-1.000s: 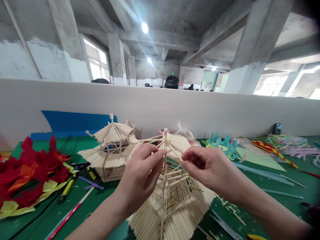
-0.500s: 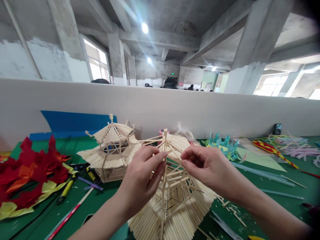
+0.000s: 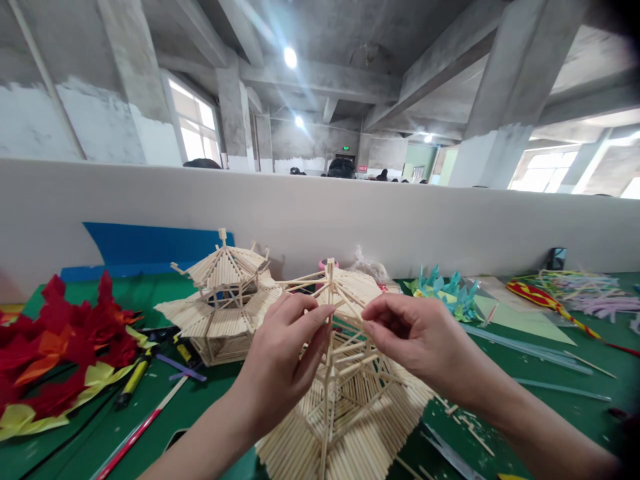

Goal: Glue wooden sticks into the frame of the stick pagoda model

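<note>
A pavilion model of thin wooden sticks (image 3: pixel 345 407) stands on the green table (image 3: pixel 550 413) right in front of me, its upper roof frame half open. My left hand (image 3: pixel 285 353) pinches a roof stick just left of the central post. From the right, the fingers of my right hand (image 3: pixel 415 337) are closed on a thin stick (image 3: pixel 350 312) of the same roof frame. A second, finished stick pavilion (image 3: pixel 223 300) sits behind and to the left.
Red and yellow paper flowers (image 3: pixel 60 347) lie at the left, with a yellow-handled tool (image 3: pixel 133 377) and a red stick (image 3: pixel 135 430) beside them. Teal paper shapes (image 3: pixel 445 290), coloured strips (image 3: pixel 590 293) and loose sticks lie at the right. A white partition wall (image 3: pixel 450 220) backs the table.
Both hands stay pinched on the roof sticks; the fingers have shifted only slightly. Nothing else has moved.
</note>
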Motion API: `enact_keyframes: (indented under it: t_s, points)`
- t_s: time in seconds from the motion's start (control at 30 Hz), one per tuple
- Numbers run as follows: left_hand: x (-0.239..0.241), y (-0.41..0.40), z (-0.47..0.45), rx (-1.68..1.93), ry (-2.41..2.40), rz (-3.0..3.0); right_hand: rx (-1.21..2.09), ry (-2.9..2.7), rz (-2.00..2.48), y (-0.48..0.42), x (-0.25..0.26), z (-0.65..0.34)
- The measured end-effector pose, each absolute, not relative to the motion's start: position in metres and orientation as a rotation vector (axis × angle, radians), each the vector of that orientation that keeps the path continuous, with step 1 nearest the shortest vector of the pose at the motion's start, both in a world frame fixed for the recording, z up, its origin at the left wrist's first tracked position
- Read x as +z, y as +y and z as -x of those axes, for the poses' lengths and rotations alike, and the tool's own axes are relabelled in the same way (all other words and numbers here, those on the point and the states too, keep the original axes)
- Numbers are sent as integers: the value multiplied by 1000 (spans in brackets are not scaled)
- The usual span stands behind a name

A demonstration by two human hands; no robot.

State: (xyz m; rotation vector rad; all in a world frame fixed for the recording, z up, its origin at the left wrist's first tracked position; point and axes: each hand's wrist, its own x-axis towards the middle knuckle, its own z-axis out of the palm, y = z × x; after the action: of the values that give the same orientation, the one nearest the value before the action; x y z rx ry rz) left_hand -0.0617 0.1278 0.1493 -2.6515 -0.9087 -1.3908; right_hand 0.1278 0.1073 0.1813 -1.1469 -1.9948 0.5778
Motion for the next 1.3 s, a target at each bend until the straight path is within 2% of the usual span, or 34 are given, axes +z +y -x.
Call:
enact_keyframes:
  t_s: [0.47,0.67,0.8,1.3]
  points:
    - [158,133,58,-1327,-865,2541,600,-1971,1141,107,180,-130]
    - [181,137,42,-782,-778,2546,567,-2005,1135,108,179,-130]
    - [189,137,37,-591,-693,2462,515,-2025,1142,108,181,-131]
    - [190,139,40,-553,-572,2427,381,-1995,1104,113,177,-142]
